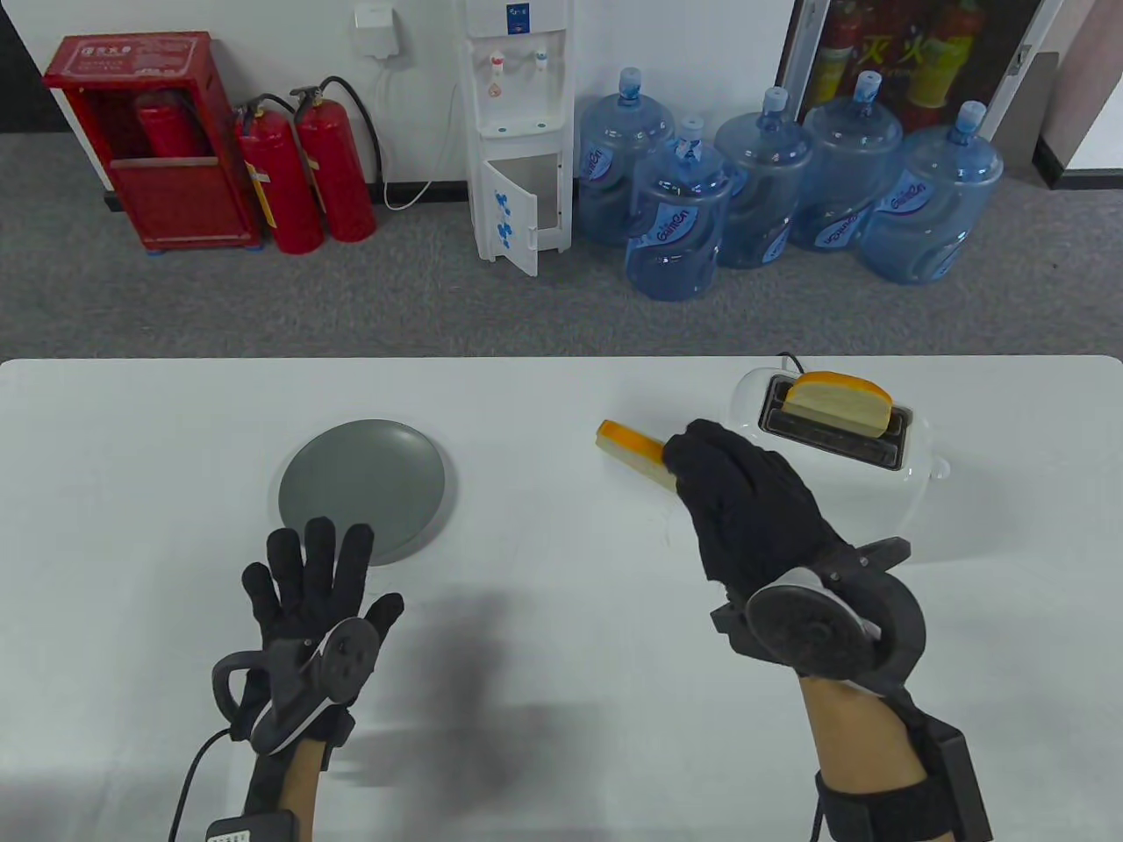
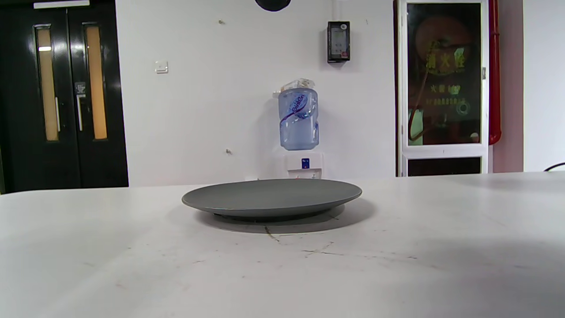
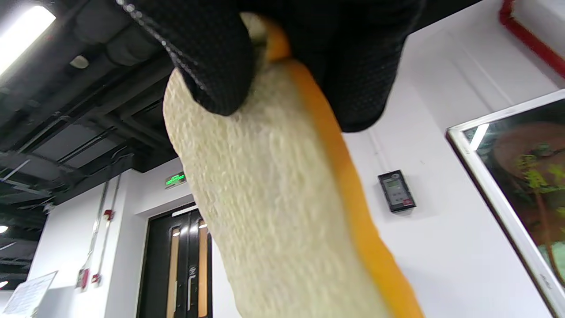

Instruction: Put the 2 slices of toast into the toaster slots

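A white two-slot toaster (image 1: 921,460) stands at the table's back right with one toast slice (image 1: 838,402) standing in its far slot; the near slot (image 1: 833,441) is dark. My right hand (image 1: 746,500) grips the second toast slice (image 1: 630,445), which sticks out to the hand's left, just left of the toaster. In the right wrist view the slice (image 3: 273,207) fills the middle, pale crumb with an orange crust, pinched between gloved fingers (image 3: 212,57) at the top. My left hand (image 1: 320,579) lies with fingers spread on the table, holding nothing.
A grey plate (image 1: 360,491) sits bare at the table's centre left, just beyond my left fingertips; the left wrist view shows the plate (image 2: 271,198) edge-on. Beyond the table's far edge are water bottles, a dispenser and fire extinguishers.
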The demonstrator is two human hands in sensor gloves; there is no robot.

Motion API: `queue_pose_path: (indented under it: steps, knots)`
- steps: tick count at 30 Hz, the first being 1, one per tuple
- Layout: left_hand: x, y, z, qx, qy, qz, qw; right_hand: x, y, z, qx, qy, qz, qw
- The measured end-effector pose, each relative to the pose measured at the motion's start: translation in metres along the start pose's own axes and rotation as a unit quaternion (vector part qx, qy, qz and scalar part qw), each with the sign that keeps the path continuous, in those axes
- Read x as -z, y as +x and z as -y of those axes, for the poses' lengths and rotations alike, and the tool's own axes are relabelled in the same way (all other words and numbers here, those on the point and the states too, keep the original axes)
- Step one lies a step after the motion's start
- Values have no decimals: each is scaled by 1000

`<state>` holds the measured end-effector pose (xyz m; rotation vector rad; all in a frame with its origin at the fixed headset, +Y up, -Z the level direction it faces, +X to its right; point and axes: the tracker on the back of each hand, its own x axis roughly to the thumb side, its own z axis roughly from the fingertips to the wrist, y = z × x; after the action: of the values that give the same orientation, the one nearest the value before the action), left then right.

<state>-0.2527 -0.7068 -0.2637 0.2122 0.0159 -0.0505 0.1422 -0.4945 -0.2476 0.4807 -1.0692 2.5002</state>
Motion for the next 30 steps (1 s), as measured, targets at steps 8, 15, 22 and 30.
queue_pose_path:
  steps: [8,15,22,30]
  knots:
    - [0,-1,0,-4,0,-3,1000,17,-40,13,15,-2,-96,995]
    - [0,0,0,1,-5,-2,1000,25,-72,18,15,6,-154,988]
    - [1,0,2,-2,-9,-4,1000,32,-104,23,16,16,-205,979]
    - [3,-1,2,11,-14,0,1000,30,-132,14,11,24,-230,973]
